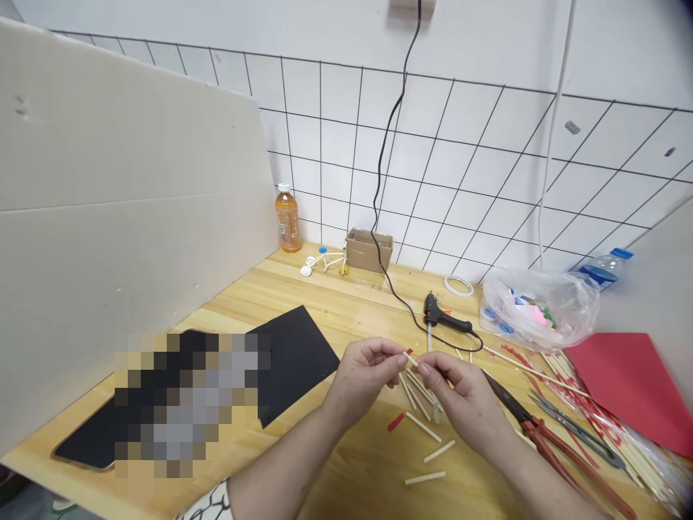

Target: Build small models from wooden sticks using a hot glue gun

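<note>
My left hand (371, 372) and my right hand (455, 386) meet over the middle of the wooden table, fingertips nearly touching. Between them is a short pale stick (411, 359), pinched at both ends, with a small red piece at its left end by my left fingertips. Several cut sticks lie below and behind my hands, among them one stick (425, 479) near the front. A red strip (395, 422) lies by the end of another stick. Just behind my right hand is a black glue gun (447, 315), with its glue stick pointing toward me.
Red-handled pliers (546, 440), scissors (579, 427), long sticks and red paper (633, 383) lie right. Behind stand a plastic bag (535, 310), tape roll (458, 286), cardboard box (369, 253) and bottle (287, 220). Black paper (297, 361) and a phone (92, 440) lie left.
</note>
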`<state>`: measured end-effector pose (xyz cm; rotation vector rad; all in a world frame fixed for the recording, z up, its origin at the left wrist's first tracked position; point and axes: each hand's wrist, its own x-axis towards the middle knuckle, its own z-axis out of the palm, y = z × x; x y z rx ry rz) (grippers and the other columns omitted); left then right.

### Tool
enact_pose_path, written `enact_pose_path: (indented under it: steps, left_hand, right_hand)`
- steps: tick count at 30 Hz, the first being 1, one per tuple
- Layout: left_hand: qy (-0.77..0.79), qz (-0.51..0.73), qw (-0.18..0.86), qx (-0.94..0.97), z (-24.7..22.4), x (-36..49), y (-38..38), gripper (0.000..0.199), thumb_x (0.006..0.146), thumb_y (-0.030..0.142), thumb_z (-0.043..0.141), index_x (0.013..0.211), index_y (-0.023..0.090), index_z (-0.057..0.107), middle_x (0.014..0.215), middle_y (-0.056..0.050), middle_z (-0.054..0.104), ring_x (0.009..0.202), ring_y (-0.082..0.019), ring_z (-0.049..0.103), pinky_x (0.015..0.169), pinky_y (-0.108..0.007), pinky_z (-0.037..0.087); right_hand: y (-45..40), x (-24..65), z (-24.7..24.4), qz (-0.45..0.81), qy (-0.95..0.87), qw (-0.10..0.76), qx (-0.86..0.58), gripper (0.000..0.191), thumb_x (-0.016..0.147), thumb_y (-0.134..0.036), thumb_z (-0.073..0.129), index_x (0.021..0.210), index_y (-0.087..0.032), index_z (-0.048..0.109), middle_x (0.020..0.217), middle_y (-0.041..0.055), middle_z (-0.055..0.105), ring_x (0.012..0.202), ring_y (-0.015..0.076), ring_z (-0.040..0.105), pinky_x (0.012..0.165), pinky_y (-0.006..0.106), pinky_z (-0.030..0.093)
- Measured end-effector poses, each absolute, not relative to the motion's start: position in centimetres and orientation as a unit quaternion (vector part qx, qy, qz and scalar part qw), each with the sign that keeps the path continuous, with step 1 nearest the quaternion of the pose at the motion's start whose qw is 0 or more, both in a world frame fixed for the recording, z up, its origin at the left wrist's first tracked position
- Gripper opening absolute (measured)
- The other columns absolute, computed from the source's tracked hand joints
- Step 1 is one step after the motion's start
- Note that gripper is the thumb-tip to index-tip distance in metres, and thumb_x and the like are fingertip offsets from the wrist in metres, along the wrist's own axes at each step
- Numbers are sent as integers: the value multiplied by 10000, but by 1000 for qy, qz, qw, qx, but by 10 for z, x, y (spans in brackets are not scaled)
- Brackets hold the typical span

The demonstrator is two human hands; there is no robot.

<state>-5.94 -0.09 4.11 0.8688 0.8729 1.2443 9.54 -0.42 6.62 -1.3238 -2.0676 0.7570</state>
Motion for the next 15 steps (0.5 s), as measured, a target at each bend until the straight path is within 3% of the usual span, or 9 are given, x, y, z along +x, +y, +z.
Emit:
enact_pose_path:
  steps: [15]
  left_hand:
    - [365, 544, 663, 362, 36, -59, 1, 195, 596, 255, 734, 710, 110, 673, 532, 12, 561, 464, -60, 459, 500, -211, 362]
  right_hand:
    - [-3, 100, 67, 300, -760, 281, -504, 360, 856, -426, 388, 715, -171, 598, 578, -13, 488, 560, 124, 444, 522, 227, 355]
